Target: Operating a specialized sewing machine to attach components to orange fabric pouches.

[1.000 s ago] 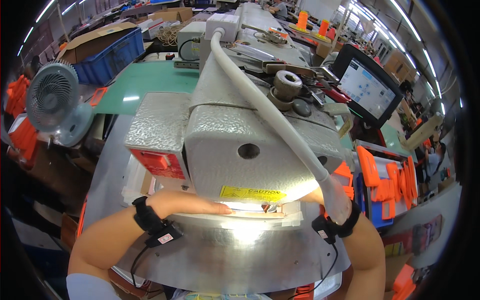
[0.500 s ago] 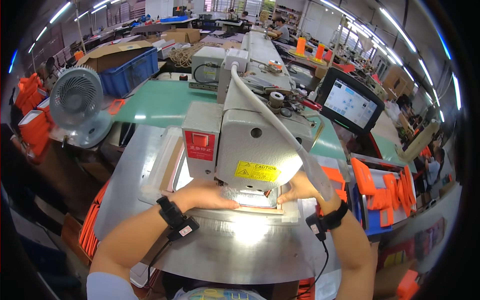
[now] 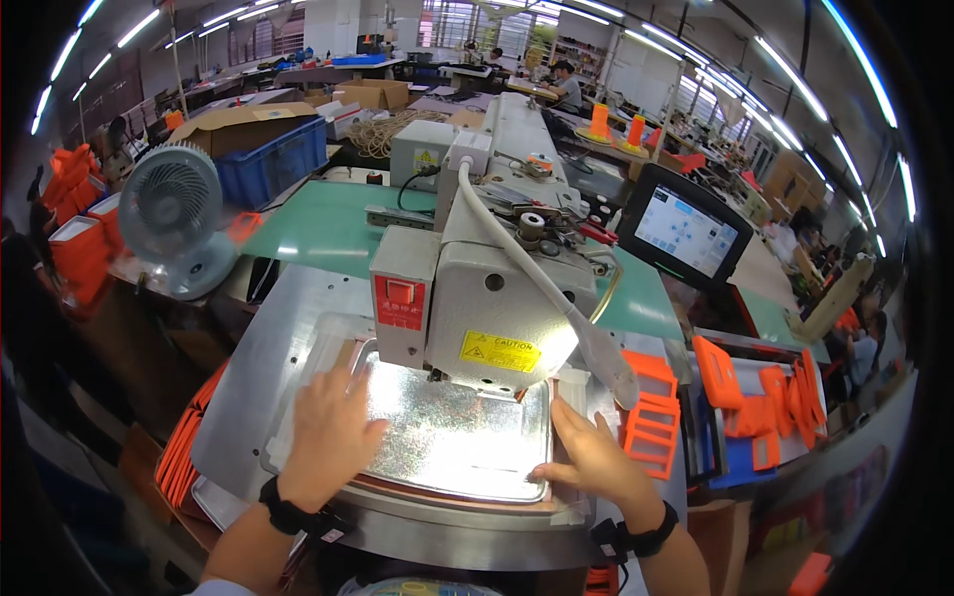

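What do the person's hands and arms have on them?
The left hand and right hand are bare, with no gloves. Each wrist wears a black strap with a small black box. A thin dark cable hangs at the right one. A pale sleeve peeks in at the left forearm.

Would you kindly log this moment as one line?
silvery panel: partly under machine head | left hand: open, at panel's left | right hand: open, at panel's right

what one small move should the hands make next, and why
Perhaps settle the left hand along the left edge of the silvery panel: it is open over that side, gripping nothing, contact unclear, whereas the right hand lies at the right edge.
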The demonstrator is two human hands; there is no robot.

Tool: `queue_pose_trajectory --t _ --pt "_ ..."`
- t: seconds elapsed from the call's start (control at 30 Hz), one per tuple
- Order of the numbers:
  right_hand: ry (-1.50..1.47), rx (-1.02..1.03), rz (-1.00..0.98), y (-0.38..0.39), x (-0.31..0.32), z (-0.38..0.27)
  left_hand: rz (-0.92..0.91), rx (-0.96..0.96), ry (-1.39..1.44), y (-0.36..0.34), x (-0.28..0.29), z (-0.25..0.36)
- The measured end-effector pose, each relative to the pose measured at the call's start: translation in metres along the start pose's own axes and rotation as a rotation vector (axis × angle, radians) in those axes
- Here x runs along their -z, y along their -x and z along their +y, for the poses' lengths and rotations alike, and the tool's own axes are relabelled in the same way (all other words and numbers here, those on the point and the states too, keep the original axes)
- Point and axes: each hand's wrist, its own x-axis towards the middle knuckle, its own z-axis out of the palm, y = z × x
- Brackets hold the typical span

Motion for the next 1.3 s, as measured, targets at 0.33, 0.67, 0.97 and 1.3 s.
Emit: queue_pose_trajectory --t 0.33,0.67,0.97,1.3 --pt "-0.242 -0.088 0.135 -0.003 -0.019 -0.02 0.127 0.212 0.26 0.021 -0.003 -0.039" --pt "-0.281 0.073 0.124 -0.039 -0.041 -0.04 0.426 0.383 1.338 0.075 0.024 -0.007" --pt "-0.2 0.24 -0.058 -0.048 -0.034 -0.105 0.673 0.822 1.452 0.113 0.024 -0.064" --pt "-0.339 0.575 -0.048 -0.035 -0.049 -0.127 0.848 0.417 1.773 0.176 0.04 -0.124"
